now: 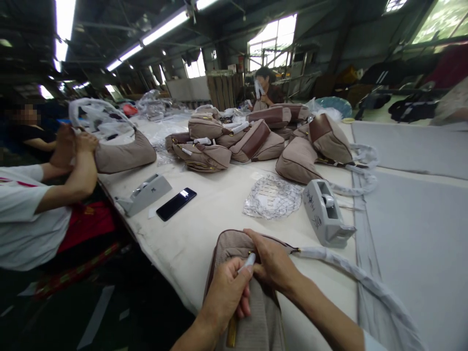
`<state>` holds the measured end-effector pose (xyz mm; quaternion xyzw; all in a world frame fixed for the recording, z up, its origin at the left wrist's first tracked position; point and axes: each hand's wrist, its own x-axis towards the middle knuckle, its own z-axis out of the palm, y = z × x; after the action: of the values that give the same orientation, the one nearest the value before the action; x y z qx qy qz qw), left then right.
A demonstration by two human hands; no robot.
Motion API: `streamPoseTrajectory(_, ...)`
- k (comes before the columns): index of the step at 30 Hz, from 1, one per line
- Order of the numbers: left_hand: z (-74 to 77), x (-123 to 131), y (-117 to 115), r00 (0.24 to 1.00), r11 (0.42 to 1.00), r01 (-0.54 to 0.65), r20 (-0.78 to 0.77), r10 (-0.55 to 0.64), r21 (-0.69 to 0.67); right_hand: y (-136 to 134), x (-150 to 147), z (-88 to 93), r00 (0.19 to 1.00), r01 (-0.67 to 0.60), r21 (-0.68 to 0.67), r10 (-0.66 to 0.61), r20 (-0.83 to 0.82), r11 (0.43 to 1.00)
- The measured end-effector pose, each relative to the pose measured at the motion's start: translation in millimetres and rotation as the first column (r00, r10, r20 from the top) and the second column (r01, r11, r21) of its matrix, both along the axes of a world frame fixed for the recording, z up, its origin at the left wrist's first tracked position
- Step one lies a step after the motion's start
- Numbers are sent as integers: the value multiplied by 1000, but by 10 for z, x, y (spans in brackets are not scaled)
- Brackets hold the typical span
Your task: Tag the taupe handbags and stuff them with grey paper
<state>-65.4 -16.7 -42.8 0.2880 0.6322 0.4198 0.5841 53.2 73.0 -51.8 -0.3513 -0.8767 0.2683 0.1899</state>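
A taupe handbag (231, 242) with dark brown trim lies at the table's near edge, in front of me. Between the thumb and fingers of my left hand (224, 288) is the white-wrapped zipper pull (250, 261) of this bag. My right hand (272, 261) grips the bag's upper right side, its fingers partly hidden behind the left hand and the fabric. Below the left hand a stretch of gold zipper (232, 332) shows. The bag's strap (331, 255), covered in white wrapping, runs off to the right across the table.
Two grey tape dispensers (321, 214), a black phone (176, 204) and a patterned plastic ring-shaped bundle (272, 197) lie beyond the bag. Several similar handbags (252, 141) are piled farther back. At left a co-worker's arms (78, 170) hold another handbag (126, 153); another person sits behind the pile.
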Motion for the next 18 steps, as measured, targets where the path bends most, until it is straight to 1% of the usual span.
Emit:
streamPoseTrajectory(1, -6, 3, -11, 999, 1000, 17, -36, -17, 9, 50, 93, 55, 994, -110, -66, 109, -15, 992)
streamPoseTrajectory(2, -10, 3, -18, 997, 999, 33, -67, -32, 13, 105, 182, 107, 979, -204, -126, 201, -36, 971)
streamPoseTrajectory(3, -12, 2, -23, 994, 999, 45, -96, -43, 12, 164, 256, 154, 963, -271, -183, 265, -55, 945)
streamPoseTrajectory(5, -13, 3, -26, 987, 998, 59, -150, -57, 11, 284, 331, 222, 938, -346, -278, 336, -84, 896)
streamPoseTrajectory(6, -13, 6, -25, 983, 998, 63, -173, -60, 12, 341, 328, 242, 924, -382, -304, 370, -99, 873)
streamPoseTrajectory(8, -11, 15, -23, 977, 997, 74, -203, -69, 13, 439, 259, 262, 872, -488, -313, 472, -128, 815)
streamPoseTrajectory(10, -13, 20, -24, 974, 997, 78, -213, -74, 10, 512, 152, 273, 799, -597, -297, 586, -134, 745)
streamPoseTrajectory(12, -23, 13, -26, 976, 997, 81, -205, -78, 10, 559, 62, 285, 742, -662, -297, 657, -133, 688)
streamPoseTrajectory(14, -41, -10, -28, 982, 996, 90, -168, -87, 11, 585, 9, 288, 713, -690, -301, 690, -126, 658)
streamPoseTrajectory(18, -77, -76, -9, 994, 994, 105, -3, -105, 8, 592, -41, 237, 661, -738, -250, 745, -87, 626)
